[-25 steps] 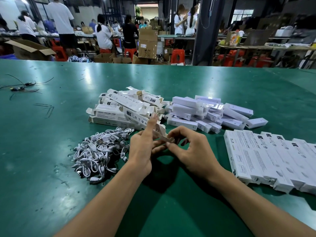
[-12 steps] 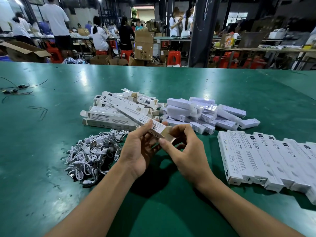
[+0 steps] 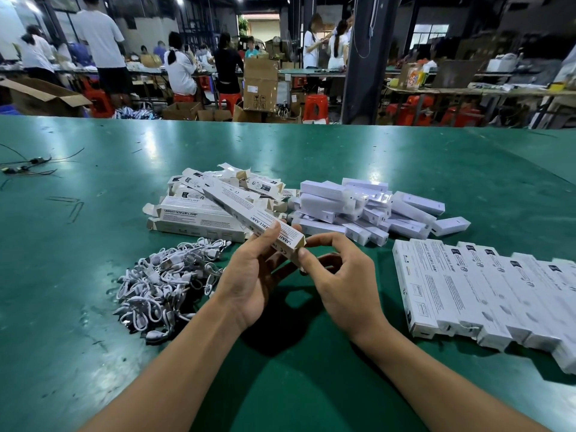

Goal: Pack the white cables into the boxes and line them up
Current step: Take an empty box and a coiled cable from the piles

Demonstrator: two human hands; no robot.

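My left hand (image 3: 252,275) grips a long white lamp box (image 3: 249,218) near its close end, thumb on top. The box points away toward the far left. At that close end my right hand (image 3: 339,282) pinches the box's end flap with thumb and forefinger. A heap of coiled white cables (image 3: 165,279) lies on the green table left of my left hand. Behind the hands is a pile of open printed boxes (image 3: 199,213). A row of closed boxes (image 3: 467,288) lies side by side at the right.
Plain white inner boxes (image 3: 367,210) are heaped behind my right hand. Black wires (image 3: 25,165) lie at the table's far left. Beyond the green table (image 3: 405,157) people work among cartons, red stools and a dark pillar.
The held box has risen and turned so its printed side faces up. My left thumb now lies on top of it. My right fingers stay at the close end flap.
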